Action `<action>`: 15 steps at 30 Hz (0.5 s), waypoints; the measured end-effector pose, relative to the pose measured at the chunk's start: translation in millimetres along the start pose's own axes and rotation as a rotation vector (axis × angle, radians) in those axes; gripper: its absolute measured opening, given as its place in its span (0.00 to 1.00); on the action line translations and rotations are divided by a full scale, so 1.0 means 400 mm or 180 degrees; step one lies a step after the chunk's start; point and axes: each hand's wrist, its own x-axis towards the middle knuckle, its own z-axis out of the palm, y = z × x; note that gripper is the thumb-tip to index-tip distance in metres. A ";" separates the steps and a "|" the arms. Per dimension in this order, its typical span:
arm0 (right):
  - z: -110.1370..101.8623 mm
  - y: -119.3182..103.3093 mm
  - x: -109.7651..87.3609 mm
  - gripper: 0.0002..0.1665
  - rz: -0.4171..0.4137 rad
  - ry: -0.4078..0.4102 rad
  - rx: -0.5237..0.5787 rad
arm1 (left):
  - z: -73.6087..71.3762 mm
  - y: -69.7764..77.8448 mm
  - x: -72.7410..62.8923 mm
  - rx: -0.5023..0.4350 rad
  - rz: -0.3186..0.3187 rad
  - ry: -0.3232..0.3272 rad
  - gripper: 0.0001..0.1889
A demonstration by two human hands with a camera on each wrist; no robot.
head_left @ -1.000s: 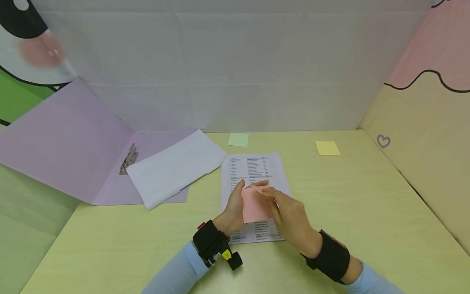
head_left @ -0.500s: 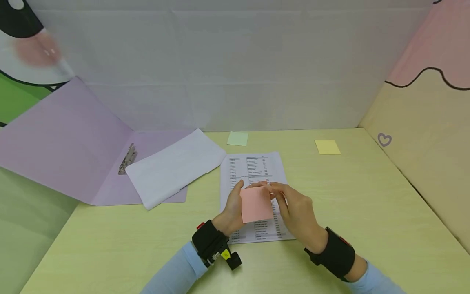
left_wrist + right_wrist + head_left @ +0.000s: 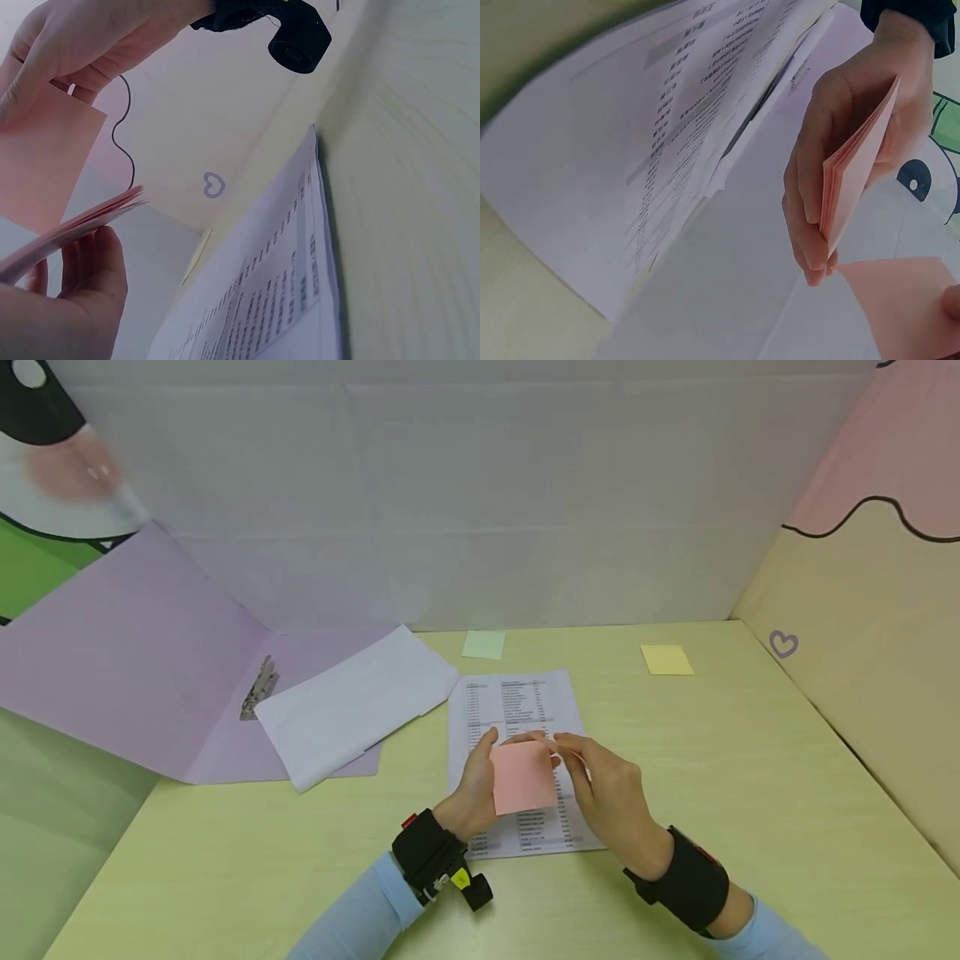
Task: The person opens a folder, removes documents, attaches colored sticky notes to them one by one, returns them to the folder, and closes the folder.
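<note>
My left hand holds a pad of pink sticky notes, cupped from behind with the thumb up at its left side. In the right wrist view the pad's layered edge lies in the curve of those fingers. Just to the right, my right hand pinches a single pink sticky note, which hangs apart from most of the pad in the left wrist view. From the right wrist, this note bends near the pad's tip. Beneath both hands lies a printed sheet.
A purple folder with a metal clip stands open at the left. Folded white papers lie across it. Toward the back are a green sticky note and a yellow sticky note. Fabric walls enclose the table.
My right hand has drawn back a little to the right from the pad's face, with a pink sticky note in its fingers. The left hand and pad have stayed nearly still.
</note>
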 end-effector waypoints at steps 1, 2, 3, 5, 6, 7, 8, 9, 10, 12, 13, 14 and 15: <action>-0.002 0.000 0.000 0.24 0.0008 0.0001 0.0006 | -0.001 0.003 0.006 0.0010 0.0002 -0.0032 0.34; -0.004 0.001 -0.001 0.24 0.0006 0.0023 0.0014 | -0.003 0.007 0.013 0.0008 0.0011 -0.0055 0.35; -0.006 0.002 -0.002 0.24 0.0001 0.0046 0.0016 | -0.004 0.012 0.022 -0.0001 0.0020 -0.0064 0.36; -0.014 0.009 -0.001 0.24 -0.0004 0.0090 -0.0013 | -0.005 0.031 0.054 0.0002 0.0097 -0.0006 0.35; -0.019 0.013 -0.002 0.24 -0.0003 0.0103 -0.0034 | -0.006 0.043 0.072 0.0022 0.0154 0.0050 0.32; -0.023 0.017 -0.004 0.24 0.0006 0.0115 -0.0058 | -0.004 0.058 0.091 0.0029 0.0199 0.0140 0.28; -0.027 0.021 -0.007 0.23 0.0008 0.0139 -0.0086 | -0.005 0.074 0.114 0.0048 0.0242 0.0242 0.26; -0.032 0.025 -0.009 0.23 0.0024 0.0138 -0.0110 | -0.009 0.089 0.142 0.0064 0.0266 0.0379 0.24; -0.037 0.029 -0.013 0.23 0.0045 0.0136 -0.0119 | -0.015 0.104 0.175 0.0144 0.0297 0.0535 0.24; -0.045 0.036 -0.020 0.22 0.0084 0.0128 -0.0133 | -0.040 0.132 0.244 0.0413 0.0317 0.0755 0.27; -0.048 0.039 -0.024 0.22 0.0097 0.0121 -0.0136 | -0.075 0.139 0.298 0.0599 0.0324 0.0855 0.29; -0.052 0.043 -0.028 0.21 0.0109 0.0108 -0.0143 | -0.119 0.141 0.359 0.0796 0.0360 0.0952 0.30; -0.055 0.046 -0.032 0.22 0.0118 0.0091 -0.0162 | -0.166 0.140 0.416 0.0994 0.0410 0.1037 0.32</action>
